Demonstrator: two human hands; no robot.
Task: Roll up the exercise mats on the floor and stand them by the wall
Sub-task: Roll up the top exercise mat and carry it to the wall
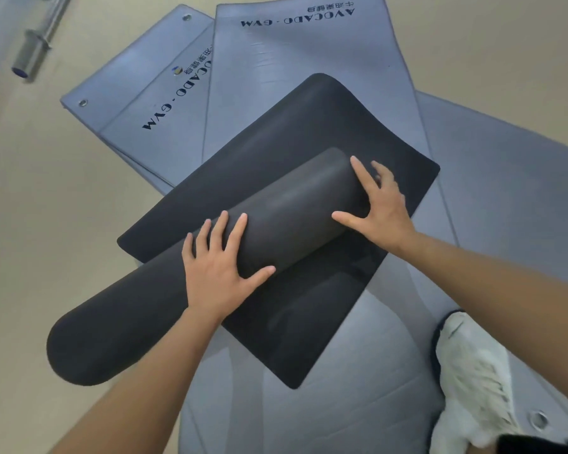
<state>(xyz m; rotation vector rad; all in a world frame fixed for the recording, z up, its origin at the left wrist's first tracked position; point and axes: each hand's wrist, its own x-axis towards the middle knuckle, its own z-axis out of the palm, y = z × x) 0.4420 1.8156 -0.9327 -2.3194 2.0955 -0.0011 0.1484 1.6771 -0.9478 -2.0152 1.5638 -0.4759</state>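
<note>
A black exercise mat (295, 132) lies partly rolled on top of grey mats. Its rolled part (289, 208) forms a thick cylinder running from lower left to upper right. My left hand (217, 267) presses flat on the roll near its middle, fingers spread. My right hand (381, 208) rests on the roll's upper right end, fingers spread over it. The unrolled black flap extends beyond the roll toward the top. Under it lie several grey mats (309, 54) printed "AVOCADO - GYM".
A metal barbell end (33, 50) lies on the beige floor (46, 208) at the upper left. My white shoe (473, 378) stands on a grey mat at the lower right. Another grey mat (505, 178) spreads to the right.
</note>
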